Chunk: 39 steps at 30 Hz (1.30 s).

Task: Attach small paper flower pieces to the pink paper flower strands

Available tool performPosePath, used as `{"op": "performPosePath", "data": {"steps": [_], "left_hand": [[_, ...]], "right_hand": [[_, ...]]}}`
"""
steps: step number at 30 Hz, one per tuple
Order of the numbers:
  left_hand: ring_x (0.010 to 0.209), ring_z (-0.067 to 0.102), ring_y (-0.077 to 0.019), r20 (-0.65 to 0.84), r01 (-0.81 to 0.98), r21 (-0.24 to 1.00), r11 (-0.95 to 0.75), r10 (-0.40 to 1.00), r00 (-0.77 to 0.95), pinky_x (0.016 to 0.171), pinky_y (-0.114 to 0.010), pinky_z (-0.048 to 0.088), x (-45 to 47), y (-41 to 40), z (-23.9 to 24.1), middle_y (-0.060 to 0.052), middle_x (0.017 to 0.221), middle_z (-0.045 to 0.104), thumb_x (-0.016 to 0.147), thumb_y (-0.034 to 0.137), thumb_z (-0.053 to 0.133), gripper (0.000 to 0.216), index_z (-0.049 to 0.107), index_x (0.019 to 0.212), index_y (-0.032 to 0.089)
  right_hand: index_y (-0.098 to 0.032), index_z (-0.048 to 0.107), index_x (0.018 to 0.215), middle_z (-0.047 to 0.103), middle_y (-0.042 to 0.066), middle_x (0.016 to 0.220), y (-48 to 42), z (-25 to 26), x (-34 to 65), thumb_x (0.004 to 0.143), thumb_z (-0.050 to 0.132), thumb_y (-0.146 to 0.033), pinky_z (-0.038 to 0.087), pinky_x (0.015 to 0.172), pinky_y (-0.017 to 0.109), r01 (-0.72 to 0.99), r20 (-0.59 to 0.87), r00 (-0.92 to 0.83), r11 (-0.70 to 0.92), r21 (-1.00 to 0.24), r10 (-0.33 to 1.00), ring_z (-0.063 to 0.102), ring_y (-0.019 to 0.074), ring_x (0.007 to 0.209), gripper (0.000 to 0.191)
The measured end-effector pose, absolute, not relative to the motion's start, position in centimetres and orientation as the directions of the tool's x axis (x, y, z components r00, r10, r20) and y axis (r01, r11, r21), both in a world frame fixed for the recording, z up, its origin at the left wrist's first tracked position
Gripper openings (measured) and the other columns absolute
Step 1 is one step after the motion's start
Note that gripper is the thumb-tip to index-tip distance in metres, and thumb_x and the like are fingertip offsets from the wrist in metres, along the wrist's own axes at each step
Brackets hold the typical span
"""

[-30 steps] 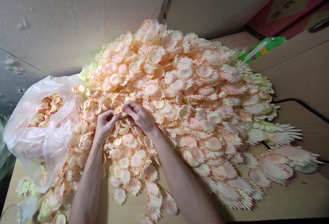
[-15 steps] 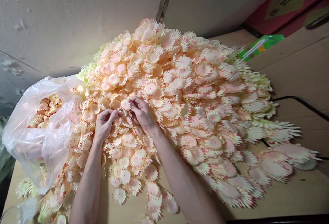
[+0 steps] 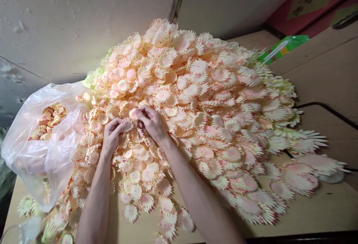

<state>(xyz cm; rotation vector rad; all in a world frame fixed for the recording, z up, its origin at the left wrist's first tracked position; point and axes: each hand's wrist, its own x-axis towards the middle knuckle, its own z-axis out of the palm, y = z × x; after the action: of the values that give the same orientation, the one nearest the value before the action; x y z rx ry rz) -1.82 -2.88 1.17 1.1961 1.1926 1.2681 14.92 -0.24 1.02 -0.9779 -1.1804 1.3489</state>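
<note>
A great heap of artificial flower petal discs (image 3: pixel 195 91), pale pink and cream with fringed, red-speckled edges, covers most of the table. At the near left side of the heap, my left hand (image 3: pixel 113 134) pinches a small fringed petal disc (image 3: pixel 127 125) between thumb and fingers. Close beside it on the right, my right hand (image 3: pixel 152 124) is closed on another petal disc (image 3: pixel 132 113), its thumb over the edge. The two hands are a short way apart, just above the loose discs. My curled right fingers are partly hidden.
A clear plastic bag (image 3: pixel 25 124) at the left holds rolled red-edged pieces (image 3: pixel 53 117). Behind the heap rises a pale wall (image 3: pixel 56 31). On the right are a cardboard panel (image 3: pixel 321 76), a black cable (image 3: pixel 330 111) and a green packet (image 3: pixel 291 48). Bare wood shows along the table's (image 3: pixel 316 214) front.
The disc in my right hand has turned and tilted, showing its pinker face. A disc now shows at my left fingertips. Both hands stay in nearly the same place.
</note>
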Motion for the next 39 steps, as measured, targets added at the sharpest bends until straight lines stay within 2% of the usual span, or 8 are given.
{"op": "performPosePath", "data": {"steps": [3,5,8,13,21,27,34,39], "left_hand": [[0.058,0.047,-0.0092,0.05,-0.079,0.995,-0.054,0.997,-0.056,0.06,-0.023,0.038,-2.0,-2.9,1.4,0.002,0.06,0.053,0.076,0.034,0.072,0.033,0.049,0.059,0.017],[0.06,0.047,-0.0089,0.051,-0.071,0.996,-0.054,0.997,-0.056,0.059,-0.022,0.038,-1.9,-3.0,1.6,0.003,0.065,0.054,0.071,0.03,0.077,0.027,0.052,0.07,0.018],[0.059,0.044,-0.0075,0.082,-0.064,0.994,-0.086,0.995,-0.055,0.056,-0.02,0.036,-1.6,-3.1,2.0,0.005,0.067,0.05,0.066,0.03,0.083,0.033,0.054,0.078,0.019],[0.058,0.045,-0.0086,0.067,0.026,0.997,-0.067,0.997,-0.023,0.056,-0.022,0.037,-1.2,-3.0,2.3,0.002,0.064,0.053,0.07,0.051,0.079,0.04,0.059,0.07,0.016],[0.048,0.031,-0.0046,0.045,0.116,0.993,-0.038,0.998,-0.054,0.047,-0.021,0.022,-1.3,-2.8,1.5,0.006,0.051,0.04,0.062,0.048,0.085,0.048,0.051,0.056,0.015],[0.05,0.033,-0.0051,0.028,0.118,0.993,-0.024,0.999,-0.036,0.048,-0.021,0.024,-1.2,-2.8,1.7,0.005,0.053,0.042,0.063,0.051,0.084,0.044,0.06,0.061,0.014],[0.053,0.034,-0.006,0.062,0.117,0.991,-0.065,0.998,0.028,0.05,-0.021,0.026,-1.5,-2.8,1.6,0.005,0.057,0.044,0.071,0.051,0.078,0.041,0.061,0.066,0.014],[0.053,0.034,-0.0058,0.057,0.1,0.993,-0.061,0.997,0.042,0.05,-0.02,0.026,-1.5,-2.9,1.1,0.004,0.058,0.044,0.078,0.05,0.073,0.04,0.061,0.07,0.014]], "right_hand": [[-0.024,0.049,0.078,0.044,-0.006,0.062,-0.1,1.1,14.9,0.087,0.062,-0.056,0.034,0.047,0.024,-0.255,0.014,-0.018,0.009,-0.967,1.0,0.043,0.0102,0.049,0.035],[-0.023,0.05,0.075,0.045,-0.005,0.062,-0.2,1.3,14.9,0.085,0.065,-0.055,0.035,0.05,0.025,-0.211,0.045,-0.062,0.031,-0.977,0.997,0.044,0.0105,0.052,0.037],[-0.021,0.053,0.073,0.046,-0.004,0.064,-0.5,1.8,14.8,0.083,0.067,-0.053,0.033,0.054,0.025,-0.18,0.081,-0.182,0.048,-0.982,0.98,0.042,0.0106,0.057,0.037],[-0.021,0.055,0.078,0.043,-0.004,0.065,-0.8,1.9,14.9,0.087,0.062,-0.05,0.028,0.054,0.025,-0.225,0.073,-0.34,-0.006,-0.974,0.938,0.036,0.0105,0.057,0.032],[-0.02,0.053,0.076,0.038,-0.004,0.067,-0.9,1.4,15.1,0.092,0.058,-0.044,0.026,0.056,0.026,-0.246,0.108,-0.477,-0.014,-0.969,0.872,0.033,0.0107,0.059,0.029],[-0.019,0.056,0.08,0.046,-0.003,0.073,-0.9,1.7,15.1,0.094,0.055,-0.047,0.034,0.067,0.026,-0.266,0.143,-0.492,0.008,-0.964,0.859,0.042,0.0122,0.069,0.031],[-0.02,0.059,0.083,0.052,-0.003,0.072,-0.8,2.1,14.9,0.09,0.06,-0.05,0.037,0.065,0.026,-0.238,0.16,-0.459,0.052,-0.97,0.874,0.045,0.0121,0.066,0.032],[-0.019,0.062,0.084,0.053,-0.002,0.072,-0.6,1.5,14.8,0.094,0.056,-0.046,0.037,0.064,0.025,-0.154,0.167,-0.4,0.114,-0.981,0.901,0.045,0.0116,0.066,0.03]]}}
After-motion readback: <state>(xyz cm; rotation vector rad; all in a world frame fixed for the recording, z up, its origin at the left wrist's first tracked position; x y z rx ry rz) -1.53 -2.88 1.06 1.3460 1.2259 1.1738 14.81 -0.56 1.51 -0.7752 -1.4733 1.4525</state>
